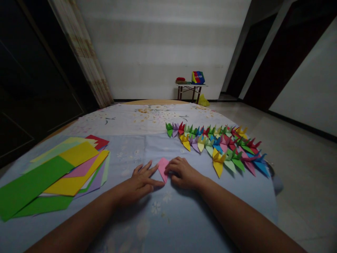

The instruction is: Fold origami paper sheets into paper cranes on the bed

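Observation:
A small pink folded paper (163,167) lies on the pale blue flowered cloth (168,218) in front of me. My left hand (140,181) lies flat with its fingers spread, the fingertips pressing on the paper's left edge. My right hand (184,173) rests on the paper's right side with its fingers curled down onto it. Both forearms reach in from the bottom of the view.
A loose stack of coloured paper sheets (56,172) lies at the left. Several folded paper cranes (223,149) in many colours stand in rows at the right, near the table's edge. A small table (189,89) with a coloured box stands by the far wall.

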Demonstrator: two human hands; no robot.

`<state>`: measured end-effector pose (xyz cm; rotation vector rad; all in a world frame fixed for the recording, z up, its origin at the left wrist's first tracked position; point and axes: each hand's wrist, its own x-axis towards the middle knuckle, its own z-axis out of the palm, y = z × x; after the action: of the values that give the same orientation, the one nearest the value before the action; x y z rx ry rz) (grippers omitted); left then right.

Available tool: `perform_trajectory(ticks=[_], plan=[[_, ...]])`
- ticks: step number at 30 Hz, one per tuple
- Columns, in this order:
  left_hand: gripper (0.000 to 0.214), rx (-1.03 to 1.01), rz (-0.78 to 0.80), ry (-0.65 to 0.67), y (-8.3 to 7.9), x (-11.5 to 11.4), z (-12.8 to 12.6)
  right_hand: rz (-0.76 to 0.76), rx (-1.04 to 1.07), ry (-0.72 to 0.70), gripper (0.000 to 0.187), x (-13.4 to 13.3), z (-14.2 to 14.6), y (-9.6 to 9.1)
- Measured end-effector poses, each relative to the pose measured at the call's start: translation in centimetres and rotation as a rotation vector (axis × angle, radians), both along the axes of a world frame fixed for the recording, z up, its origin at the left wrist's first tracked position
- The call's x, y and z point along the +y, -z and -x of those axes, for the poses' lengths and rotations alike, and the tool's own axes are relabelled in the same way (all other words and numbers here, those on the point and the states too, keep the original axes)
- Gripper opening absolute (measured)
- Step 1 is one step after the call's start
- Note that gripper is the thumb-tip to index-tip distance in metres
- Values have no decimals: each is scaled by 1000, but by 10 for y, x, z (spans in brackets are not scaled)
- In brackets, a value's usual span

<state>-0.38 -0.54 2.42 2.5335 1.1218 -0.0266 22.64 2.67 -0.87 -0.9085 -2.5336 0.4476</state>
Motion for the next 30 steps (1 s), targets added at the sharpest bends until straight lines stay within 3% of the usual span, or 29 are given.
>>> perform_trajectory(ticks=[5,11,17,26,30], plan=[[41,-151,-54,-290,8,5,-12,0,45,-2,28,1,-1,2],[24,-195,-329,-385,16,-4,-35,14,84,55,12,1,4,3],[25,-205,-404,-391,29,-5,-35,44,62,110,12,1,8,3],[42,-281,-319,-353,36,0,-29,123,171,17,41,6,-1,-1],[43,-293,-297,-353,33,0,-29,50,258,225,27,10,1,3]])
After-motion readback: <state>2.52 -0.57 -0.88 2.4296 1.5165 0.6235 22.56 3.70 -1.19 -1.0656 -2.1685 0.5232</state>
